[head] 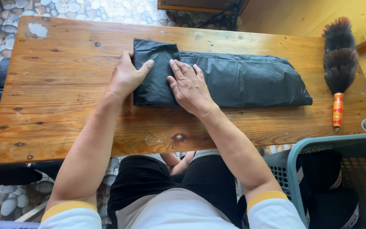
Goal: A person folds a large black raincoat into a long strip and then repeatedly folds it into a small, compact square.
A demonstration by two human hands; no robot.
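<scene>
A black plastic bag (250, 80), folded into a long flat strip, lies across the wooden table (64, 85). Its left end is folded over into a thicker square flap (154, 55). My left hand (127, 76) rests at the strip's left edge, thumb on the folded flap. My right hand (189, 87) lies flat, fingers spread, pressing down on the bag just right of the fold. Neither hand grips anything.
A feather duster (339, 59) with an orange handle lies at the table's right end. A teal plastic basket (339, 178) holding black rolls stands at lower right beside my knees. A pebble-patterned floor surrounds the table.
</scene>
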